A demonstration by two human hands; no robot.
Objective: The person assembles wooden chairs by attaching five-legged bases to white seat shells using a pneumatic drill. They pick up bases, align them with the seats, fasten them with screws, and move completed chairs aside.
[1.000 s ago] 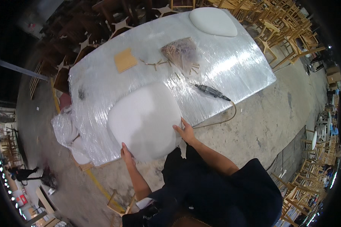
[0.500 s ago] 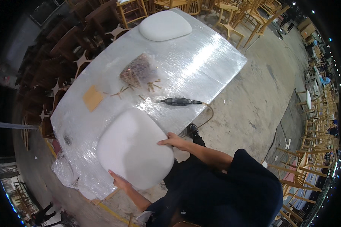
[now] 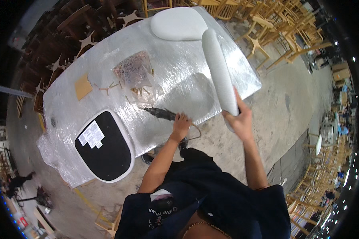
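My right hand [image 3: 240, 118] grips the lower end of a white seat cushion [image 3: 218, 67], held up on edge over the right part of the table. My left hand [image 3: 181, 124] is closed on the rear of a black power tool [image 3: 160, 113] that lies on the plastic-wrapped table [image 3: 187, 85], its cord trailing off the near edge. A second cushion [image 3: 103, 147] lies at the near left corner, black underside up with white labels. A third white cushion [image 3: 178, 24] rests at the far end.
A clear bag of small wooden parts [image 3: 133, 73] and a brown square pad [image 3: 83, 85] lie mid-table, with loose wooden pieces between them. Stacked wooden chairs [image 3: 275, 28] crowd the far right, dark chairs [image 3: 71, 36] the far left. Concrete floor surrounds the table.
Both hands left the cushion at the near left, which now shows its black underside. My right hand now holds a white cushion up on edge; my left hand has gone to the power tool.
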